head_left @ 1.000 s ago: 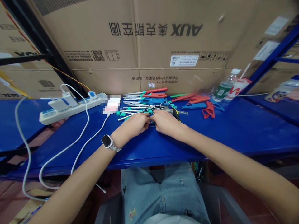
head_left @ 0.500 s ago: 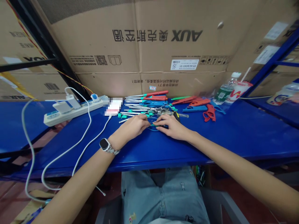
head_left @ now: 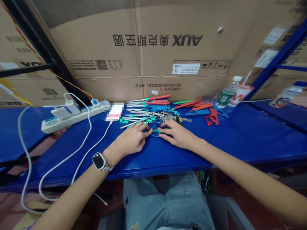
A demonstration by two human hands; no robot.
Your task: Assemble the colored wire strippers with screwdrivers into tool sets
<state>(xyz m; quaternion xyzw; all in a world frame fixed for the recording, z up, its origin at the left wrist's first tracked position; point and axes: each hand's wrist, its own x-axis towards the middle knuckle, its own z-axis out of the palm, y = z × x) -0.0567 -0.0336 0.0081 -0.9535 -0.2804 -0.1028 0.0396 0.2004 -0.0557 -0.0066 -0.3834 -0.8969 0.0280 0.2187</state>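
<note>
My left hand [head_left: 134,136], with a watch [head_left: 98,160] on its wrist, rests low over the table; its thumb and forefinger are pinched together, and whatever is between them is too small to make out. Opposite it, my right hand [head_left: 177,134] has its fingers closed on a small green plastic part [head_left: 157,131]. A blue curved piece [head_left: 155,135] shows under that part, mostly hidden by the fingers. Just beyond both hands lie several metal lighter tubes [head_left: 134,115] with green ends and thin wires. A yellow-and-black handle [head_left: 178,120] lies behind my right hand.
Red and blue lighter casings [head_left: 199,112] lie at the back right, near a water bottle [head_left: 225,97] and a paper cup [head_left: 241,95]. A phone [head_left: 116,111], charging cables and a power strip [head_left: 72,116] are at left. A cardboard sheet [head_left: 155,57] stands behind the blue table [head_left: 216,143].
My left hand has drawn slightly left and toward me and turned, its pinch now apart from the green part. More of that part shows at my right fingertips. The view has shifted slightly.
</note>
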